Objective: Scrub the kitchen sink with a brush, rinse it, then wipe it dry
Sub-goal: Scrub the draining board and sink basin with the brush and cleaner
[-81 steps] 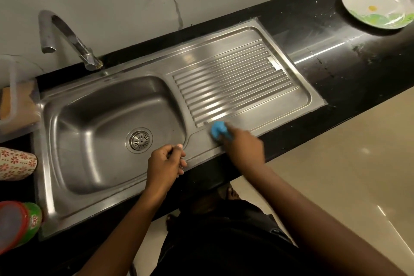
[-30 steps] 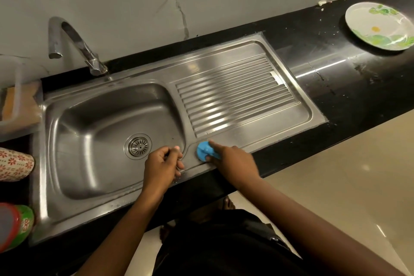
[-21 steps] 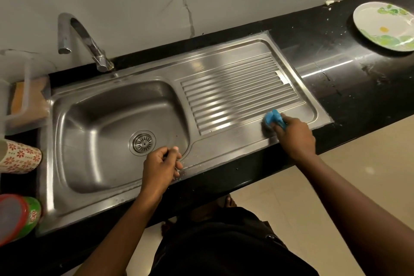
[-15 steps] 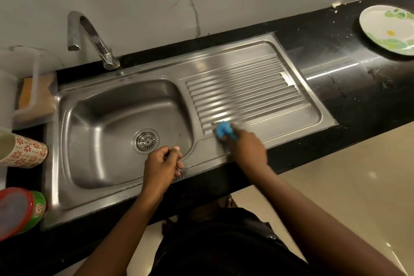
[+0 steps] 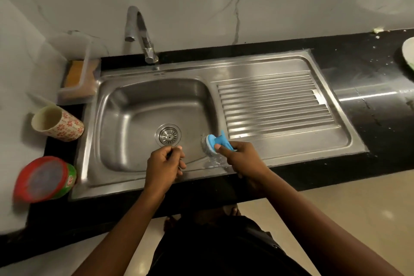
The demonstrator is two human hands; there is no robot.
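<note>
The steel sink (image 5: 246,67) has a basin with a drain (image 5: 168,135) on the left and a ribbed drainboard (image 5: 273,105) on the right. My right hand (image 5: 244,159) grips the blue handle of a scrub brush (image 5: 210,144). Its grey pad presses on the basin's front right corner, where the basin meets the drainboard. A little foam or water lies on the rim just below the pad. My left hand (image 5: 165,161) rests on the basin's front rim with its fingers curled into a fist and holds nothing I can see. No water runs from the faucet (image 5: 143,36).
On the black counter to the left stand a flowered cup (image 5: 58,124), a red-lidded container (image 5: 43,178) and a clear tray with a sponge (image 5: 78,78). A plate (image 5: 408,54) shows at the far right edge. The marble wall is right behind the sink.
My right hand swept the brush right along the drainboard's front strip, then back left to the basin's front right corner. My left hand stayed on the rim. The view shifted left.
</note>
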